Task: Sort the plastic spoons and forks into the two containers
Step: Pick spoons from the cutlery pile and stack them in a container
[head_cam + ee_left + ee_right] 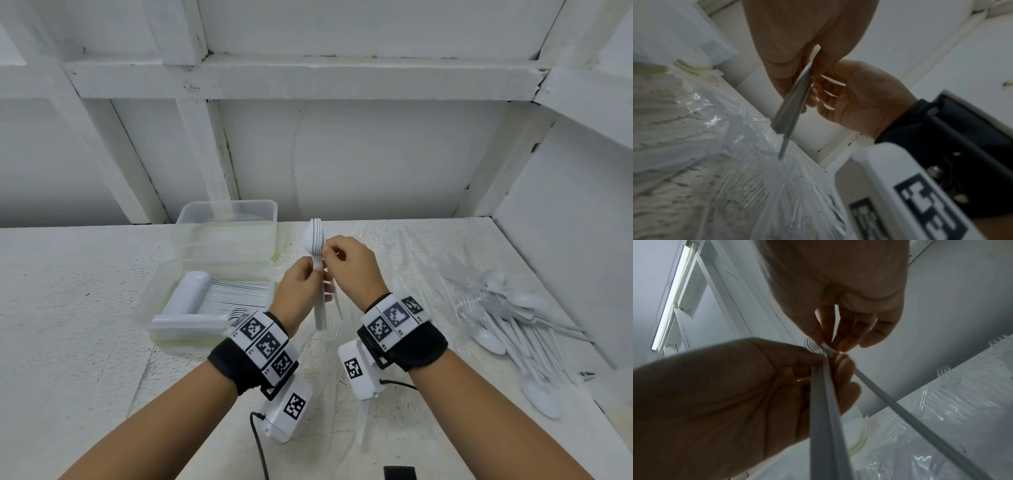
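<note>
Left hand (301,287) grips nested spoons (317,240) upright while right hand (352,263) pinches one more, squaring the stack for its container (212,301).

Left hand (797,48) up top, fingers curled round a stack of white utensil handles (792,104) that fans downward, and one single handle (784,146) pokes out lower than the rest, its tip hanging just over the tabletop (674,170). In from the right comes the right hand (859,97), fingertips right against the stack near its upper end. On that wrist, a black strap (941,138) and a white block with black square markers (920,203). Below the hands, crinkled clear plastic wrap (766,186) spreads over the speckled white surface, glinting. White wall panels (941,48) behind; the whole picture is blurry.
</note>
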Demonstrator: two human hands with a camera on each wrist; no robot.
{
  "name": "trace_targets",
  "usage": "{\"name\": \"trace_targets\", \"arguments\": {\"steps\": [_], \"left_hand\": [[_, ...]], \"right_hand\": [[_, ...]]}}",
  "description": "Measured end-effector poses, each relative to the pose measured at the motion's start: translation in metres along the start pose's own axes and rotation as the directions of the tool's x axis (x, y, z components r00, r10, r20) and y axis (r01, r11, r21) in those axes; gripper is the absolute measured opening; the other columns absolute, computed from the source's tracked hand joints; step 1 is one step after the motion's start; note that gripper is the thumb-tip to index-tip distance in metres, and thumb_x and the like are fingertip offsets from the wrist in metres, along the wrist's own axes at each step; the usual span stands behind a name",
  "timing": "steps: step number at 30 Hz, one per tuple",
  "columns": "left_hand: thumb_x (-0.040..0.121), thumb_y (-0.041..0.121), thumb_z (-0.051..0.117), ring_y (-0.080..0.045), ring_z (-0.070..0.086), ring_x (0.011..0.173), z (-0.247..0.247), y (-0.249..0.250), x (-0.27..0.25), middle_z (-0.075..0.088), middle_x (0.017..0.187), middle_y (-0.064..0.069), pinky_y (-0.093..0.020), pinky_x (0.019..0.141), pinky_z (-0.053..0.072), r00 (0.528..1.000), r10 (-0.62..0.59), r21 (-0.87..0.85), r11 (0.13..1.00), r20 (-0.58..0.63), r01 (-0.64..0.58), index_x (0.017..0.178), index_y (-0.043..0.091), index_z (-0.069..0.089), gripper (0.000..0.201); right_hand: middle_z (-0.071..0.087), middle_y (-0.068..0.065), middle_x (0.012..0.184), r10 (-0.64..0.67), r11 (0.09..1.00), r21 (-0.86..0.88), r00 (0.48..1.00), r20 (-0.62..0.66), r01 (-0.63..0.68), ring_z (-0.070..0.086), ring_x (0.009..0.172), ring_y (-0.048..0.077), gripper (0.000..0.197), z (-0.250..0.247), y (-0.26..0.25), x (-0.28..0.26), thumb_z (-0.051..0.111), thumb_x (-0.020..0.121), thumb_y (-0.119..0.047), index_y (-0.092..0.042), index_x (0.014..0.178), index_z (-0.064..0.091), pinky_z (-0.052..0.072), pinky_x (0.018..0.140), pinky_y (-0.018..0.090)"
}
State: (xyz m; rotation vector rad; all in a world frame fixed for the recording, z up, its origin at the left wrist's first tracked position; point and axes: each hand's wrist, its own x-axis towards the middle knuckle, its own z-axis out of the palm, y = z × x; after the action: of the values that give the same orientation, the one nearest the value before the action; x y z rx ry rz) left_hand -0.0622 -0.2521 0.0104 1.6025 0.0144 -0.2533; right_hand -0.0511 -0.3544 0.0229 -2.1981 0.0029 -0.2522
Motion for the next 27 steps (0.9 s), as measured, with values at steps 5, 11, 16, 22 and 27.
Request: {"name": "trace_targets", "arguments": {"steps": [5,11,16,22,27], "left_hand": [[0.099,0.015,0.039,-0.014,0.054,0.077,-0.006,-0.004,0.003,0.056,0.087,-0.001,-0.034,0.075,0.049,0.987,0.148,0.263,0.957,-0.067,-0.125,0.100,0.009,0.055,0.018],[0.097,0.005,0.036,-0.022,0.065,0.077,-0.011,0.004,-0.001,0.063,0.084,-0.010,-0.034,0.077,0.053,0.998,0.007,0.084,0.996,0.057,-0.012,0.102,0.003,0.055,0.020],[0.101,0.013,0.032,-0.016,0.049,0.062,-0.022,0.011,-0.007,0.050,0.073,-0.005,-0.029,0.062,0.044,0.988,-0.068,-0.032,0.997,0.140,0.073,0.092,0.014,0.053,0.023],[0.101,0.018,0.035,-0.011,0.044,0.061,-0.047,0.019,-0.006,0.047,0.072,0.000,-0.022,0.056,0.039,0.972,-0.074,0.272,0.962,0.225,0.010,0.092,0.013,0.055,0.023],[0.099,0.024,0.041,-0.008,0.046,0.061,-0.082,0.039,-0.004,0.052,0.071,0.006,-0.018,0.057,0.040,0.951,-0.091,0.640,0.757,0.297,-0.127,0.097,0.014,0.053,0.015]], "right_hand": [[0.062,0.004,0.074,-0.010,0.998,0.065,1.000,0.010,0.010,0.050,0.064,0.011,0.022,-0.005,-0.004,0.000,0.051,0.092,-0.015,-0.002,0.087,0.068,0.040,0.060,0.016],[0.067,0.001,0.094,0.022,0.983,0.181,0.997,0.080,-0.037,0.059,0.076,0.010,0.025,-0.005,-0.009,-0.003,0.048,0.092,-0.009,-0.009,0.104,0.070,0.049,0.075,0.021],[0.065,-0.006,0.103,-0.013,0.967,0.252,0.987,0.159,-0.028,0.059,0.092,0.004,0.033,-0.013,-0.013,-0.008,0.047,0.091,-0.002,-0.013,0.115,0.067,0.043,0.078,0.005],[0.056,-0.003,0.093,-0.114,0.986,0.126,0.993,0.033,0.109,0.052,0.084,0.008,0.014,-0.014,-0.014,-0.007,0.051,0.089,-0.005,-0.015,0.095,0.060,0.040,0.075,0.016],[0.055,0.007,0.111,-0.499,0.790,-0.326,0.853,0.152,0.519,0.052,0.101,0.025,0.044,-0.007,-0.024,-0.003,0.044,0.081,-0.044,-0.013,0.110,0.058,0.042,0.079,0.036]]}}
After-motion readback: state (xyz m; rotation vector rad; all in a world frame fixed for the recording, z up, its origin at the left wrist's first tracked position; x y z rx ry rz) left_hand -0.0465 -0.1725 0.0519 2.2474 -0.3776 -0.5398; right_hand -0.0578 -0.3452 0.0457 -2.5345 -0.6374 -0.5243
